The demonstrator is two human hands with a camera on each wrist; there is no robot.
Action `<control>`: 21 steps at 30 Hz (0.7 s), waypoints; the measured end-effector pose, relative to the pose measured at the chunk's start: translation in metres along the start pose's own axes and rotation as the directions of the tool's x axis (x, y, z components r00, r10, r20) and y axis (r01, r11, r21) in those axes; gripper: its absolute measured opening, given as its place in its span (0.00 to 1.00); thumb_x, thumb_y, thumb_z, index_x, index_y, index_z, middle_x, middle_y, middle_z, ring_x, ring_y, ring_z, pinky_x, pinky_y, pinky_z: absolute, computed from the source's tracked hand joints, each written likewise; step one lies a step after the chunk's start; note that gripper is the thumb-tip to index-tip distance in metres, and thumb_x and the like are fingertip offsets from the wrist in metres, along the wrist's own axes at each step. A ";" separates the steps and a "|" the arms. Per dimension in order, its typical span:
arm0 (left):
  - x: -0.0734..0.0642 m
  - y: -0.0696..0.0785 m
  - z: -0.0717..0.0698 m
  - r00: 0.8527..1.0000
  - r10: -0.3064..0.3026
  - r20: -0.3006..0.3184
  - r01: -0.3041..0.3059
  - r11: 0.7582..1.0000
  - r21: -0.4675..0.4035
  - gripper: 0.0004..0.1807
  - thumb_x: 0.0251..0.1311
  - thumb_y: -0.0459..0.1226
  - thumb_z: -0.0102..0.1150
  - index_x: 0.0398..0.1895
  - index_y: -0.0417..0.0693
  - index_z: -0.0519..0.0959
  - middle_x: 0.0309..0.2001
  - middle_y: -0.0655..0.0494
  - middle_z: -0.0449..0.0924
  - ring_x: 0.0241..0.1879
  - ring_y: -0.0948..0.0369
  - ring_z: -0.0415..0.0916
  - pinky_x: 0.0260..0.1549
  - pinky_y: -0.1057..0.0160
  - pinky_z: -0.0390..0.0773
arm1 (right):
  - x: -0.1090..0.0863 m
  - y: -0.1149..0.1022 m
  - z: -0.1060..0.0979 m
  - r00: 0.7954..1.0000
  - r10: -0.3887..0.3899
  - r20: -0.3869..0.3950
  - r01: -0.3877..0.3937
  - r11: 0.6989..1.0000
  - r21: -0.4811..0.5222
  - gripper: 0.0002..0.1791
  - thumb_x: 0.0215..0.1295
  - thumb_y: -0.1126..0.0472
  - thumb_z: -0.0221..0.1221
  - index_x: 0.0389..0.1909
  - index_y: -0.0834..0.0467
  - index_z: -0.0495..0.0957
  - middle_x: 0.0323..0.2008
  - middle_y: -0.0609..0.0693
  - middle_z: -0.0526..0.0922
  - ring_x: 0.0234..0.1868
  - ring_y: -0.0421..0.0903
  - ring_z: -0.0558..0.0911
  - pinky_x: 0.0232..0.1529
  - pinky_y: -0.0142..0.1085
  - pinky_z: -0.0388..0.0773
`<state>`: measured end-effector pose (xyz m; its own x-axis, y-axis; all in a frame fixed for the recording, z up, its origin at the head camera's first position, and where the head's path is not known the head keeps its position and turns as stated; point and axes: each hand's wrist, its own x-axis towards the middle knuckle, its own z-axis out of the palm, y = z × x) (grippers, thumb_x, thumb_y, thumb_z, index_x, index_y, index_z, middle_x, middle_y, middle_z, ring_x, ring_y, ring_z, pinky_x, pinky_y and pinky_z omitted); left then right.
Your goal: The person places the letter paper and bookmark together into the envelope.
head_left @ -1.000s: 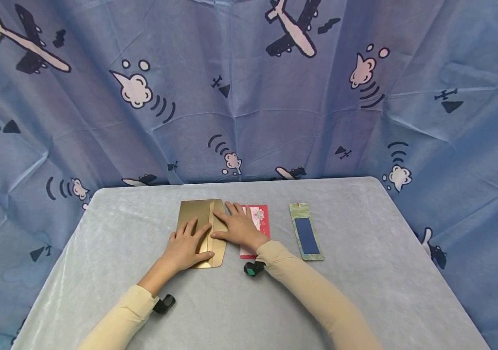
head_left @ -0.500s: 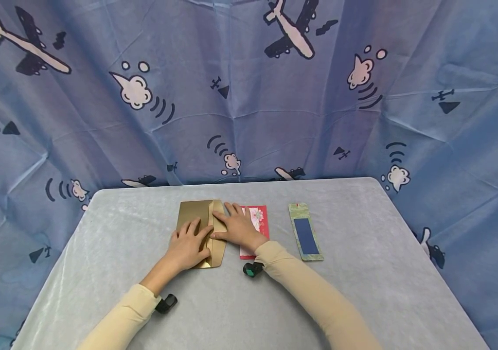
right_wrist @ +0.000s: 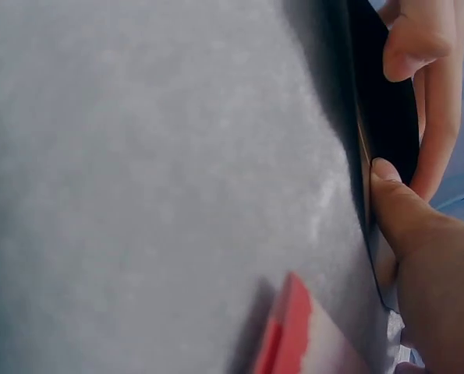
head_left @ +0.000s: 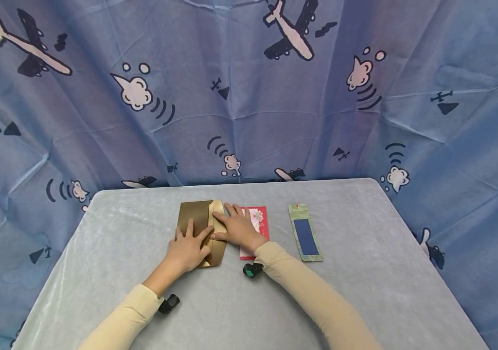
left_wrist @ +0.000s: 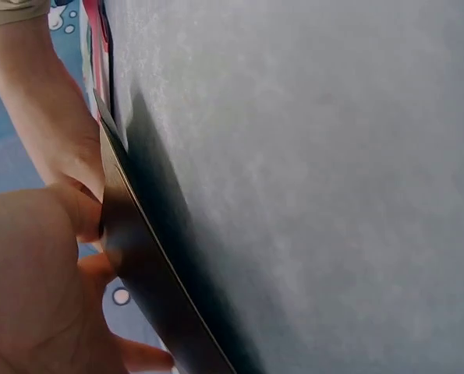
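Observation:
A gold envelope (head_left: 194,211) lies on the table with its flap strip on the right side. My left hand (head_left: 186,249) rests on its lower part, fingers spread and pointing away from me. From the right, my right hand (head_left: 239,228) reaches over, its thumb and fingertips touching the flap. Part of a red and white flowered card (head_left: 259,221) shows beneath the right hand and wrist; the rest is hidden. In the left wrist view the envelope (left_wrist: 157,273) stands at a slant over its shadow, with fingers along its upper face.
A slim green package with a dark blue panel (head_left: 306,236) lies to the right of the card on the grey table (head_left: 384,272). Behind the table's far edge hangs a blue curtain (head_left: 249,97) printed with planes.
My left hand has shifted slightly to the right and its thumb has drawn in toward the fingers. The envelope's surface looks darker. The right hand stays in place.

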<state>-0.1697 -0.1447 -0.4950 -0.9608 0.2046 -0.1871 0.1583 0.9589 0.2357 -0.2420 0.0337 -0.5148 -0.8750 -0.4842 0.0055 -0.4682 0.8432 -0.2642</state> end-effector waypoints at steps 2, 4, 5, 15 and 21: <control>-0.001 0.002 0.000 1.000 -0.009 -0.002 0.009 1.000 0.021 0.32 0.68 0.50 0.43 0.76 0.67 0.58 0.76 0.28 0.47 0.67 0.19 0.51 0.48 0.25 0.70 | 0.000 -0.001 0.000 1.000 -0.001 -0.006 0.001 1.000 0.002 0.42 0.57 0.30 0.60 0.72 0.41 0.66 0.75 0.59 0.60 0.75 0.61 0.61 0.70 0.65 0.54; -0.001 0.003 -0.001 1.000 -0.021 -0.002 0.021 0.998 0.051 0.32 0.69 0.51 0.42 0.76 0.68 0.58 0.75 0.25 0.48 0.64 0.18 0.55 0.46 0.26 0.72 | -0.001 -0.001 0.000 1.000 -0.002 -0.007 0.002 1.000 0.003 0.42 0.58 0.30 0.60 0.72 0.41 0.66 0.75 0.59 0.60 0.75 0.61 0.61 0.70 0.65 0.54; -0.002 0.004 -0.001 1.000 -0.026 -0.005 0.026 0.997 0.066 0.31 0.69 0.51 0.42 0.76 0.67 0.58 0.74 0.24 0.50 0.63 0.17 0.57 0.44 0.27 0.73 | -0.001 -0.001 0.000 1.000 -0.001 -0.007 0.002 1.000 0.005 0.42 0.58 0.30 0.60 0.72 0.41 0.66 0.75 0.59 0.60 0.75 0.61 0.61 0.70 0.65 0.54; -0.006 0.005 -0.005 0.996 -0.018 -0.083 0.024 0.997 0.073 0.39 0.60 0.59 0.59 0.74 0.64 0.63 0.69 0.19 0.57 0.52 0.19 0.70 0.37 0.36 0.80 | -0.002 0.000 0.002 0.999 -0.016 -0.029 0.017 1.000 0.010 0.41 0.59 0.30 0.60 0.71 0.43 0.68 0.74 0.60 0.62 0.74 0.61 0.62 0.70 0.66 0.54; -0.006 -0.001 -0.003 0.991 0.023 -0.131 -0.022 1.000 0.012 0.44 0.54 0.60 0.66 0.74 0.61 0.63 0.66 0.15 0.59 0.52 0.19 0.70 0.38 0.37 0.81 | -0.001 0.001 0.004 1.000 -0.003 -0.019 0.003 1.000 0.002 0.42 0.59 0.29 0.58 0.72 0.41 0.66 0.75 0.59 0.61 0.75 0.61 0.60 0.71 0.65 0.52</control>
<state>-0.1648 -0.1474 -0.4907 -0.9784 0.1992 -0.0550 0.1819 0.9565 0.2283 -0.2414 0.0344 -0.5189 -0.8758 -0.4820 0.0245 -0.4704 0.8413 -0.2664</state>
